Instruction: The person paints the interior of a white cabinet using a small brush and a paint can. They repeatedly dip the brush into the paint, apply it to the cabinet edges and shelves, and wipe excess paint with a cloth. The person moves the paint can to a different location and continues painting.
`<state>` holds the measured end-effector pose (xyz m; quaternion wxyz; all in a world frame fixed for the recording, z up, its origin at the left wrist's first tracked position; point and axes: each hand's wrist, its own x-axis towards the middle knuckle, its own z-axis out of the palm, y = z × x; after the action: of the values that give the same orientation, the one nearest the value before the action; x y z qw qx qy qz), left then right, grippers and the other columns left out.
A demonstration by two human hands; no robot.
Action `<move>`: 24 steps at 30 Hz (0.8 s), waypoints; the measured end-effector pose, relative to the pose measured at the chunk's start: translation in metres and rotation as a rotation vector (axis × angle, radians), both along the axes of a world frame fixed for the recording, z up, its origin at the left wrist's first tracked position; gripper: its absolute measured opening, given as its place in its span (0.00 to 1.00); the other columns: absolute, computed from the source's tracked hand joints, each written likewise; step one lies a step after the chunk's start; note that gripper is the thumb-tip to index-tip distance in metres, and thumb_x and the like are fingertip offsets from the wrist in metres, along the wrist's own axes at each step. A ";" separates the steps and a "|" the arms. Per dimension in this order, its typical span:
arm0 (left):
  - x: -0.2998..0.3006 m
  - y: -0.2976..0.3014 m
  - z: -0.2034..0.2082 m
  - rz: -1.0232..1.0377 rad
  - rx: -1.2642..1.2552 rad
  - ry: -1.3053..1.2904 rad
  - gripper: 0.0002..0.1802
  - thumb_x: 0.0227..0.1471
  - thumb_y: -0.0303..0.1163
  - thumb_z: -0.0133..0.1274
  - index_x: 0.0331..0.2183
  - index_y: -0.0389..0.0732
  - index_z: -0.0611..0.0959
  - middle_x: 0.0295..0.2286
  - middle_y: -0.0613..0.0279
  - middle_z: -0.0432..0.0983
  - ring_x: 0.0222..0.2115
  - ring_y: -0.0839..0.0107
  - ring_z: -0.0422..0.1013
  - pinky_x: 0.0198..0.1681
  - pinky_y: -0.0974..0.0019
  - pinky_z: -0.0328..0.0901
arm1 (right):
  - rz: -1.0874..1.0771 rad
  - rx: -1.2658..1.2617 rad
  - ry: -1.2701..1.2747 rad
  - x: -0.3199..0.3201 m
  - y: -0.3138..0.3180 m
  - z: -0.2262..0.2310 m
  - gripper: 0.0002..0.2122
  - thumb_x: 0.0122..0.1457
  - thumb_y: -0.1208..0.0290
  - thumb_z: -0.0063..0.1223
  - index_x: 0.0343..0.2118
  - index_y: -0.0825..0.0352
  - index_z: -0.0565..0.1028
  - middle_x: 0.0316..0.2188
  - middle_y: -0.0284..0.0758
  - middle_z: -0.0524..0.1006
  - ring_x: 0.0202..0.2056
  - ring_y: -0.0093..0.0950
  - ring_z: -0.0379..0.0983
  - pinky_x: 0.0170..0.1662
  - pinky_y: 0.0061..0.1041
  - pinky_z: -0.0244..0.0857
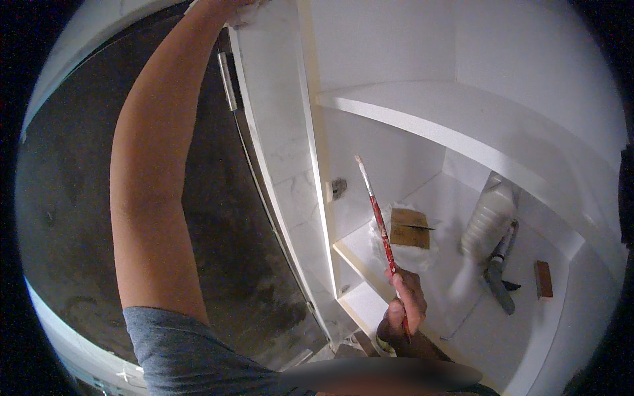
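Note:
My right hand (404, 307) is closed around a thin paintbrush (381, 221) with a worn red handle. The brush points up and away, its pale tip in front of the open white shelving. My left arm reaches up past the dark door (218, 264). At the top edge, my left hand (239, 8) is near the top of the pale marbled panel (264, 86); its fingers are mostly cut off, and whether it grips anything is unclear. Beyond the brush, a flattened brown cardboard piece (409, 228) lies on crumpled clear plastic (383, 244) on the lower shelf.
On the lower shelf stand or lie a cloudy plastic bottle (490, 214), a grey-handled tool (498, 284) and a reddish block (543, 279). A curved white shelf (422, 125) crosses above them. Yellowish tape (309, 53) runs along the upright edge. A metal hinge (227, 80) sits by the door.

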<state>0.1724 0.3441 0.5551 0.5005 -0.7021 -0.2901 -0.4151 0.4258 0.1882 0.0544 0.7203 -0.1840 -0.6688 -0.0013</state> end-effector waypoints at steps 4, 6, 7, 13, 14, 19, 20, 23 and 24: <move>0.016 0.026 -0.016 -0.073 -0.002 -0.030 0.11 0.39 0.30 0.66 0.28 0.36 0.83 0.28 0.49 0.82 0.31 0.52 0.79 0.36 0.57 0.71 | -0.098 -0.021 -0.016 0.006 0.001 -0.002 0.21 0.68 0.61 0.44 0.52 0.76 0.74 0.42 0.56 0.79 0.41 0.44 0.76 0.43 0.39 0.70; 0.010 0.021 -0.010 -0.035 -0.024 -0.037 0.12 0.39 0.30 0.67 0.28 0.36 0.83 0.29 0.48 0.82 0.31 0.52 0.79 0.36 0.57 0.71 | -0.073 0.015 0.005 0.003 0.000 -0.001 0.21 0.68 0.61 0.44 0.52 0.77 0.74 0.42 0.56 0.79 0.41 0.45 0.76 0.43 0.41 0.70; 0.000 0.015 -0.008 -0.008 -0.019 -0.028 0.12 0.39 0.30 0.66 0.28 0.36 0.83 0.29 0.48 0.82 0.31 0.53 0.79 0.36 0.58 0.71 | -0.040 0.029 0.015 -0.002 0.000 -0.001 0.21 0.68 0.62 0.43 0.52 0.77 0.74 0.42 0.56 0.79 0.41 0.45 0.76 0.44 0.41 0.70; 0.005 0.016 -0.025 -0.032 -0.102 -0.063 0.11 0.40 0.28 0.65 0.30 0.36 0.83 0.29 0.51 0.82 0.30 0.57 0.78 0.36 0.59 0.71 | -0.068 -0.005 -0.010 -0.002 -0.002 0.003 0.20 0.68 0.64 0.43 0.52 0.78 0.73 0.42 0.56 0.78 0.41 0.45 0.77 0.45 0.43 0.71; 0.010 0.015 -0.025 -0.042 -0.108 -0.062 0.11 0.41 0.28 0.65 0.30 0.35 0.83 0.29 0.51 0.82 0.30 0.58 0.78 0.36 0.59 0.71 | -0.079 0.001 -0.007 0.000 -0.003 0.003 0.20 0.68 0.64 0.43 0.52 0.77 0.73 0.42 0.56 0.78 0.41 0.46 0.77 0.45 0.43 0.71; 0.013 0.006 -0.038 -0.010 -0.106 -0.092 0.10 0.42 0.28 0.65 0.30 0.36 0.84 0.29 0.51 0.82 0.30 0.58 0.78 0.36 0.59 0.71 | -0.070 -0.005 -0.030 0.003 -0.002 -0.002 0.20 0.68 0.64 0.43 0.53 0.77 0.73 0.42 0.57 0.78 0.41 0.46 0.77 0.45 0.42 0.71; 0.014 0.007 -0.041 0.006 -0.072 -0.067 0.10 0.42 0.28 0.65 0.30 0.36 0.83 0.29 0.51 0.82 0.30 0.58 0.78 0.36 0.59 0.70 | -0.072 -0.012 -0.030 0.003 -0.002 -0.002 0.20 0.68 0.63 0.43 0.53 0.77 0.73 0.42 0.57 0.78 0.41 0.46 0.77 0.45 0.42 0.71; 0.011 0.007 -0.047 -0.065 -0.152 -0.098 0.09 0.42 0.27 0.64 0.30 0.36 0.83 0.28 0.50 0.82 0.30 0.57 0.78 0.36 0.59 0.70 | -0.062 -0.015 -0.031 0.003 -0.003 0.000 0.21 0.68 0.63 0.43 0.53 0.77 0.73 0.43 0.57 0.78 0.42 0.46 0.77 0.45 0.42 0.70; 0.011 0.007 -0.049 -0.110 -0.209 -0.126 0.09 0.42 0.27 0.64 0.29 0.37 0.83 0.28 0.50 0.82 0.30 0.56 0.78 0.36 0.59 0.70 | -0.054 -0.006 -0.025 0.002 -0.002 0.000 0.21 0.68 0.62 0.43 0.53 0.77 0.73 0.43 0.56 0.78 0.42 0.46 0.77 0.44 0.41 0.70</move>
<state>0.1835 0.3511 0.5064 0.3819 -0.7380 -0.3234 -0.4527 0.4283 0.1863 0.0541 0.7109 -0.2043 -0.6726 -0.0210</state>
